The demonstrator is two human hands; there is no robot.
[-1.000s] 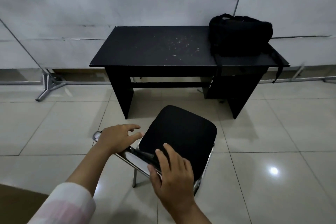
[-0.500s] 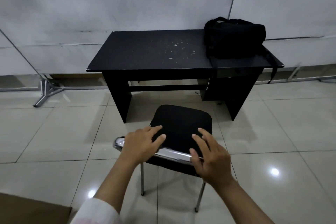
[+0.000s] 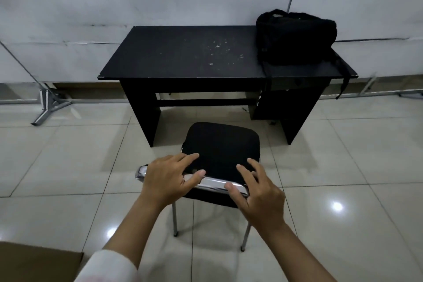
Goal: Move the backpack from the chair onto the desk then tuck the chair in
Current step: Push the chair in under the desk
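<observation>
A black backpack (image 3: 296, 36) lies on the right end of the black desk (image 3: 183, 55), its straps hanging over the front edge. The chair (image 3: 222, 144), with a black padded seat and chrome frame, stands on the floor in front of the desk, its seat facing the desk opening. My left hand (image 3: 169, 178) grips the left part of the chrome top rail of the chair's back. My right hand (image 3: 258, 194) grips the right part of the same rail, fingers over the black backrest.
A white wall runs behind the desk. A metal stand foot (image 3: 49, 107) sits on the tiled floor at the left, and another metal bar (image 3: 409, 95) at the far right. A brown cardboard piece (image 3: 34, 263) lies at the bottom left. Tiled floor surrounds the chair.
The chair has turned from askew to square with the desk and moved closer to it. My hands have shifted from its side and corner onto the backrest's top rail.
</observation>
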